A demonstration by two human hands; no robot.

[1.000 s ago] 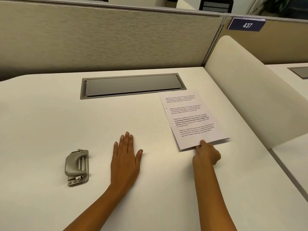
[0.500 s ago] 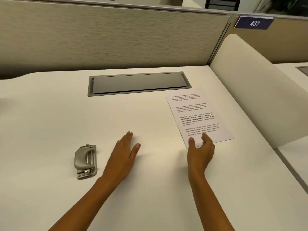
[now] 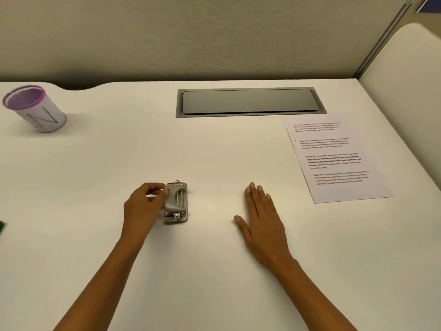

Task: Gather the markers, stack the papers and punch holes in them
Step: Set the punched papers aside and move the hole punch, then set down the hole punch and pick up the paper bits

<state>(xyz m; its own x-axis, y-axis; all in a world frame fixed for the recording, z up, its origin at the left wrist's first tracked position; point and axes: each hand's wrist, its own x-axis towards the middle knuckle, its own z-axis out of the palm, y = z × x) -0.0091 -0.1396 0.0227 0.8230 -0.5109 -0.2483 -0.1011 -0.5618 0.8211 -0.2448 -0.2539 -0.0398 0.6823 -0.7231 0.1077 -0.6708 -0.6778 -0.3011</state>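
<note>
A small grey metal hole punch (image 3: pixel 177 203) lies on the white desk (image 3: pixel 214 271) near the middle. My left hand (image 3: pixel 144 206) is curled against its left side, fingertips and thumb touching its handle. My right hand (image 3: pixel 262 218) rests flat on the desk, palm down, fingers apart, holding nothing. A printed stack of papers (image 3: pixel 334 158) lies flat at the right, clear of both hands. A white cup with a purple rim (image 3: pixel 33 108) stands at the far left; no markers show in it from here.
A grey cable hatch (image 3: pixel 249 101) is set into the desk at the back. A beige partition wall (image 3: pixel 191 32) runs behind, and a cream divider (image 3: pixel 405 91) closes the right side. A small green thing (image 3: pixel 2 226) peeks in at the left edge.
My right hand let go of the papers and moved left to lie flat. My left hand moved left onto the hole punch. The view swung left, showing the cup.
</note>
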